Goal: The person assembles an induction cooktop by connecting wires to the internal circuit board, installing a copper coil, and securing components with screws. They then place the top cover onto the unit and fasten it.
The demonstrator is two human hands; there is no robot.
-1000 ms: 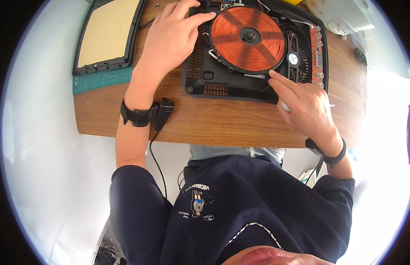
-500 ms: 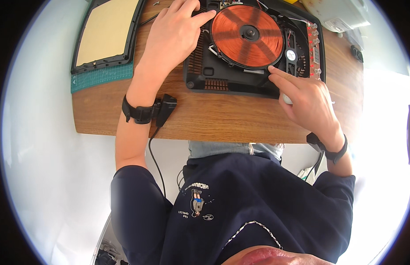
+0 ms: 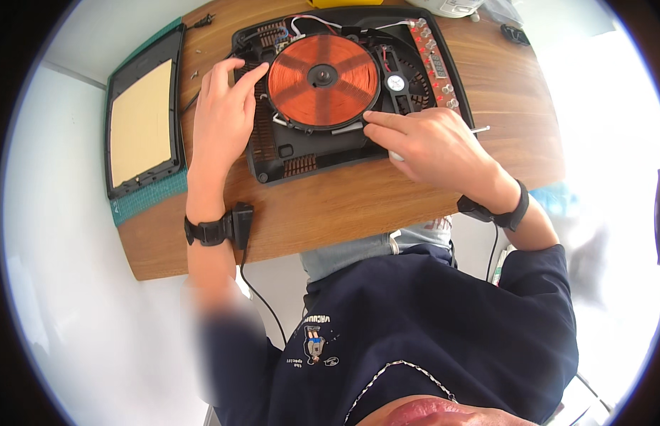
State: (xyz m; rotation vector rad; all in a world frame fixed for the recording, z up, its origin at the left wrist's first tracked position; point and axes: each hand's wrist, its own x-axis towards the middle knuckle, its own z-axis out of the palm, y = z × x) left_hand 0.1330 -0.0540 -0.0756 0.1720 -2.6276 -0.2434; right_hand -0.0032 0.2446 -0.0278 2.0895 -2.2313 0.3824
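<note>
An opened induction cooker [image 3: 273,167] lies on the table, its round copper coil [image 3: 294,89] exposed. At the coil's left rim, my left hand [image 3: 223,106] is open, with one fingertip at the edge and the other fingers spread over the black housing. My right hand [image 3: 433,142] keeps a screwdriver [image 3: 480,130] in its curled fingers; the thin metal shaft sticks out to the right, and a bit of pale handle shows below the palm. Two stretched fingers of that hand reach the coil's lower right rim.
At the left, a black-framed panel with a cream sheet [image 3: 142,124] lies on a green cutting mat [image 3: 149,197]. A fan [image 3: 396,84] and a button board [image 3: 438,67] with red lights sit right of the coil. A power plug [image 3: 204,20] and a black clip-like item [image 3: 515,34] lie farther back.
The view has turned and shifted, so the cooker now appears lower and farther left, with more of its back edge showing. Both hands stay at about the same places on the coil's rim.
</note>
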